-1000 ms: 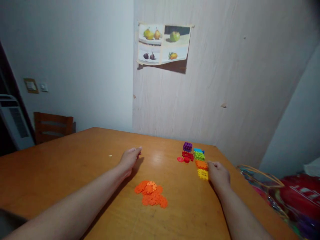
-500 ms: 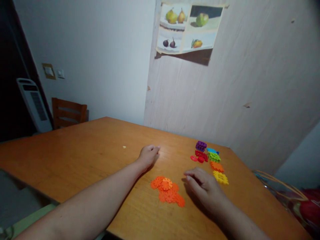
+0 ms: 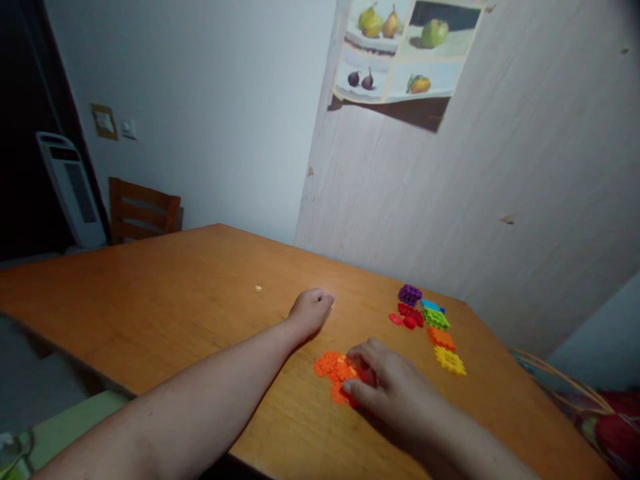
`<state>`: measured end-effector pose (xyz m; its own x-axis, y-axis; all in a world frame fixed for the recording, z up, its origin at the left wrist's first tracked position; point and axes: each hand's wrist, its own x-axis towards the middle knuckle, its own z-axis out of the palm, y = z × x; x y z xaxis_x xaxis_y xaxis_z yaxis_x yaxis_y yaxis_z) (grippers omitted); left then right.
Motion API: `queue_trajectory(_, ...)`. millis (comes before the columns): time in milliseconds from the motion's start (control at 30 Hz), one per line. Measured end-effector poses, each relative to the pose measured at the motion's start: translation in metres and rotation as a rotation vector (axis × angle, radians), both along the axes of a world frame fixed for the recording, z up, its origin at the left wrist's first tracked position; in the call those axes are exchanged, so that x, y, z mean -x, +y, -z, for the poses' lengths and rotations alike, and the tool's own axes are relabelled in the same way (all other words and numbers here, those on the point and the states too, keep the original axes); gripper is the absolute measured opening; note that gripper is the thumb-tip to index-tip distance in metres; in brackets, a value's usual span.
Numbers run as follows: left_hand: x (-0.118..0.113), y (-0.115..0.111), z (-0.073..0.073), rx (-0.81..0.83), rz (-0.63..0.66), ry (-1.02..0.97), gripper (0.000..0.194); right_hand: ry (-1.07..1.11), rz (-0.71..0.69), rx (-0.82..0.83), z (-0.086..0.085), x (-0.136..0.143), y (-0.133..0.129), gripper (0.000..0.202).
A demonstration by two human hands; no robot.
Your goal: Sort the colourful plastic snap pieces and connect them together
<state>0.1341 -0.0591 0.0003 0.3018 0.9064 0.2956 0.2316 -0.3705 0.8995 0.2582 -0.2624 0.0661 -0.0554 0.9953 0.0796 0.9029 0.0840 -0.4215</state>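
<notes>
A pile of flat orange snowflake-shaped plastic discs (image 3: 330,364) lies on the wooden table in front of me. My right hand (image 3: 387,380) is over the right part of this pile, thumb and fingers apart around some discs. Its fingers cover several of them, and I see none lifted. Beyond the pile, to its left, my left hand (image 3: 312,313) rests on the tabletop, curled closed with the thumb against the fingers. Whatever may be inside that fist is hidden.
Toward the table's right edge are linked blocks of discs: purple (image 3: 410,294), dark red (image 3: 411,314), blue (image 3: 433,305), green (image 3: 437,319), orange (image 3: 442,338) and yellow (image 3: 450,361). Loose red discs (image 3: 396,320) lie beside them. A tiny pale item (image 3: 258,289) sits farther left.
My right hand has moved left onto the orange discs from beside them. My left hand stays curled on the table. The view has shifted slightly.
</notes>
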Motion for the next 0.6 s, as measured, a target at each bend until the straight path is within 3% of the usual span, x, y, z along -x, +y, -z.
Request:
queue_trajectory(167,-0.001,0.002,0.005,-0.024,0.008,0.034,0.044,-0.12,0.061,0.122,-0.014,0.006,0.01,0.03)
queue_trajectory(400,-0.002,0.002,0.008,-0.042,-0.004,0.092,0.046,-0.056,0.057,0.115,0.009,0.004,0.012,0.027)
queue_trajectory(600,0.0,0.0,0.005,-0.016,0.019,0.087,0.046,-0.008,0.092,0.093,0.016,0.009,0.015,0.02)
